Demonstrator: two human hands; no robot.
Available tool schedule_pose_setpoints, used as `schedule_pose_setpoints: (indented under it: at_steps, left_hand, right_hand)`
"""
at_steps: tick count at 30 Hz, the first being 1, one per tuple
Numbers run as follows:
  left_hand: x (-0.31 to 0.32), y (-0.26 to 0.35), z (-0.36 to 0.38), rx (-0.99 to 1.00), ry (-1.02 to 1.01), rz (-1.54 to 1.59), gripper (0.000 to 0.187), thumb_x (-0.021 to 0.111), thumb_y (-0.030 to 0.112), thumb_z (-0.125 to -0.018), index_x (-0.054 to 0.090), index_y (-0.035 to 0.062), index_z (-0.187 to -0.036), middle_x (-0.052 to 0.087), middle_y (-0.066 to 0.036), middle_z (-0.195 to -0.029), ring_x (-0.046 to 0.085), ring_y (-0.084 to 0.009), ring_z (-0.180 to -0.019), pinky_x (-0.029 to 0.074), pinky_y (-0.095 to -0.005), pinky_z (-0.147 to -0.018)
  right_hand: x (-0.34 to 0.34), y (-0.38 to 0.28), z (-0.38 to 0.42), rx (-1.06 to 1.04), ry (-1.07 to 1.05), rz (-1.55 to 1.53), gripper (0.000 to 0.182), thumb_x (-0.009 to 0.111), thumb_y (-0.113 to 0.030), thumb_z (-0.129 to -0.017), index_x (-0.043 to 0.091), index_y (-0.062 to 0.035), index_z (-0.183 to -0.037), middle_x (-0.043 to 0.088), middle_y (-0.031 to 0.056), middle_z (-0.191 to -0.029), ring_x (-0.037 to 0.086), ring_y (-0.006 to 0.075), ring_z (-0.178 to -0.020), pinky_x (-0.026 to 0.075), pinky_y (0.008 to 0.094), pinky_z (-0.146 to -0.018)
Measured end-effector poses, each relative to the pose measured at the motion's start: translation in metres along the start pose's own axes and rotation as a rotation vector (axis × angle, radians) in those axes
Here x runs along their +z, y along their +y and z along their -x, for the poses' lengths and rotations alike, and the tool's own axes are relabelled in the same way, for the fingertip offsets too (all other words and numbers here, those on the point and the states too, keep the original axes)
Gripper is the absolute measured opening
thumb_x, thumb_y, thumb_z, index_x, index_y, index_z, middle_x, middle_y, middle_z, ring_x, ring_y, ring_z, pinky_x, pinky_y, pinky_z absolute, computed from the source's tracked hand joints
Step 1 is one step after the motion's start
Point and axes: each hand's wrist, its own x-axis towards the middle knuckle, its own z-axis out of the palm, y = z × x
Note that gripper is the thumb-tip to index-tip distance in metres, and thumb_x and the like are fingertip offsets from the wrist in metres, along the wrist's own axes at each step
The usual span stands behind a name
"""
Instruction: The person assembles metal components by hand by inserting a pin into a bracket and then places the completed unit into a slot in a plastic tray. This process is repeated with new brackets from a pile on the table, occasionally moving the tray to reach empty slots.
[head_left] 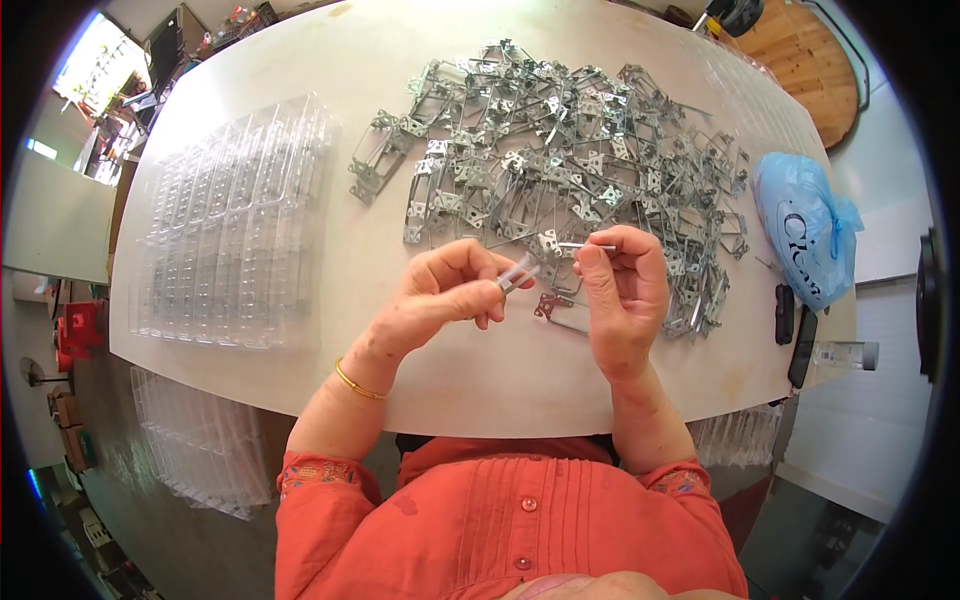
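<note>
My left hand (455,285) pinches a small translucent plastic sleeve (517,275) between thumb and fingers. Across from it, my right hand (625,295) is closed on a metal rod bracket (550,242), a thin rod with a perforated plate at its end; the plate points toward the sleeve, close above it. Both hands are raised over the near middle of the table. Just below the fingers lies a single loose bracket (545,307). Behind the hands spreads a large tangled pile of similar metal brackets (540,130).
Clear plastic trays (235,225) are stacked on the left of the white table (380,30). At the right edge lie a blue plastic bag (800,225) and a black object (784,315). A clear bottle (845,355) is beside them. More clear trays (195,435) hang below table level.
</note>
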Motion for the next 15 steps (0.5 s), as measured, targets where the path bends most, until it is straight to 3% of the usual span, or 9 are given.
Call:
schedule_pose_setpoints:
  at_steps: [4,6,15]
  left_hand:
    - [-0.0059,-0.0006,-0.0012,-0.008,0.01,0.251,0.011,0.06,0.019,-0.101,0.057,0.0079,-0.102,0.067,-0.029,-0.12,0.072,-0.0243,-0.079,0.057,-0.0314,-0.061]
    - [-0.0063,-0.0006,-0.0018,-0.008,0.001,0.268,0.011,0.06,0.018,-0.101,0.057,0.0076,-0.102,0.066,-0.029,-0.119,0.071,-0.0243,-0.079,0.057,-0.0311,-0.061]
    - [-0.009,-0.0032,-0.002,-0.004,-0.051,0.272,0.012,0.06,0.019,-0.101,0.057,0.0075,-0.102,0.067,-0.028,-0.12,0.071,-0.0233,-0.079,0.056,-0.0297,-0.061]
  right_hand:
    - [-0.0002,0.0014,-0.0001,-0.105,-0.014,0.111,0.015,0.069,0.003,-0.095,0.062,-0.0008,-0.107,0.065,0.0047,-0.1,0.056,0.0074,-0.082,0.047,0.0229,-0.073]
    - [-0.0003,0.0035,-0.0015,-0.295,-0.083,0.259,0.017,0.069,0.005,-0.092,0.063,-0.0012,-0.106,0.066,0.0069,-0.1,0.057,0.0104,-0.079,0.048,0.0241,-0.071]
    - [0.0007,0.0051,-0.0038,-0.428,-0.108,0.369,0.022,0.072,0.007,-0.088,0.064,-0.0016,-0.106,0.068,0.0108,-0.098,0.062,0.0169,-0.078,0.051,0.0284,-0.068]
